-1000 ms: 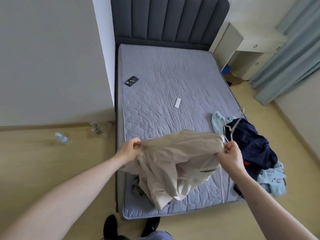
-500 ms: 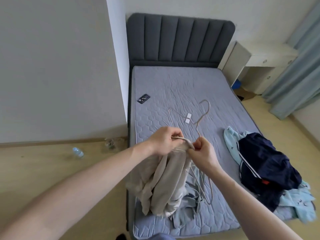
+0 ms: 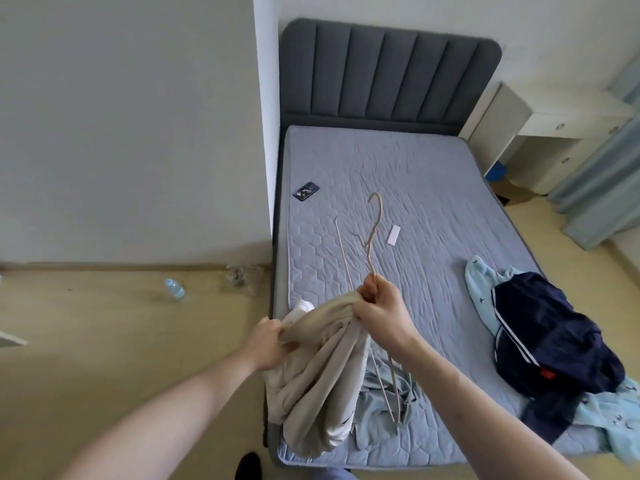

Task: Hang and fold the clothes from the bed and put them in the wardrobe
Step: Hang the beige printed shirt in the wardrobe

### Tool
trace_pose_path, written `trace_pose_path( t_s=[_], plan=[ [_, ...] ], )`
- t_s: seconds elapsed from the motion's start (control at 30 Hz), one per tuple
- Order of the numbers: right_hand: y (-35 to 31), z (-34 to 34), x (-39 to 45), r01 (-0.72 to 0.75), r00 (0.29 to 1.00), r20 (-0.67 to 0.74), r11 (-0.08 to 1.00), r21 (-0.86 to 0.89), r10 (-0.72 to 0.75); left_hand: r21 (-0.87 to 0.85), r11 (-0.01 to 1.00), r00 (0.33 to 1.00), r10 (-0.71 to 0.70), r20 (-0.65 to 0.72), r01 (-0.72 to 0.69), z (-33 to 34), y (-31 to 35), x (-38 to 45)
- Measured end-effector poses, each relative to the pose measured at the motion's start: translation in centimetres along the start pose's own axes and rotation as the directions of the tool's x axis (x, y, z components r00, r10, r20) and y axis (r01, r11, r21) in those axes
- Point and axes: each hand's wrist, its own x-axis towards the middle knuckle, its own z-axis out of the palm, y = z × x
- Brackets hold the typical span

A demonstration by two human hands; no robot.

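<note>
Fingers point(image 3: 372, 294) pinch the hanger point(image 3: 375, 216); left hand point(image 3: 268, 344) grips beige garment point(image 3: 318, 368).

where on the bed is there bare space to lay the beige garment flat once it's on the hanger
The widest bare patch of mattress runs from the headboard down to the phone and white card. The near end is crowded: a grey-blue cloth at the foot, the navy and light-blue clothes pile on the right.

Pale walls point(image 3: 121, 116), yellowish floor point(image 3: 86, 323), grey padded headboard point(image 3: 388, 71), white desk point(image 3: 540, 133), blue-grey curtain point(image 3: 599, 188).
</note>
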Motion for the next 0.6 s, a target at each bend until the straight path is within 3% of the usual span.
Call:
trace_pose_path(
  t_s=[0.13,0.27,0.4,0.6],
  plan=[
    [-0.9,-0.8,-0.3,0.040,0.999,-0.022,0.999,0.010,-0.040,-0.109,0.994,1.000,-0.021,-0.015,0.019,0.5,-1.6,-0.8],
    [-0.8,-3.1,-0.8,0.017,0.991,-0.123,0.976,-0.217,-0.045,-0.446,0.882,0.980,-0.195,-0.049,0.153,-2.7,-2.9,-1.4],
    [0.5,-4.8,-1.4,-0.059,0.981,-0.194,0.925,-0.376,-0.016,-0.507,0.861,0.967,-0.152,-0.204,0.028,-8.7,-2.7,-1.6],
    [1.9,-5.5,-2.1,-0.084,0.983,-0.186,0.872,-0.482,-0.008,-0.499,0.862,0.973,-0.028,-0.228,-0.093,-17.8,0.0,-3.4]
  ],
)
